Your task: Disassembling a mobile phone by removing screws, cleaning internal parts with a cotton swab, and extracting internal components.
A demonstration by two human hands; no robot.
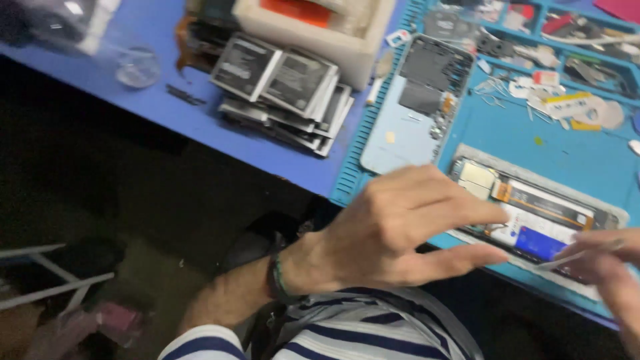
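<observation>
The opened phone (533, 217) lies on the teal work mat (567, 153), just past the fingertips of my left hand (400, 230) and under my right hand (610, 260). I judge it light and thin, stiff along its frame but fragile inside: the orange flex ribbon and small boards near its top end would tear or crack under a careless press. The safest hold is by the long outer edges, fingers kept off the exposed parts.

My left hand is spread flat and loose, index finger and thumb stretched toward the phone's near edge, holding nothing that I can see. My right hand, partly out of view and blurred, pinches a thin pale strip (567, 259) that rests on the phone's lower end.

The phone shows a dark battery with a white and blue label, a pale square shield at its top and a grey rim. Beyond my left knuckles lies a light blue back cover (400, 133), and farther left a stack of batteries (287, 90).
</observation>
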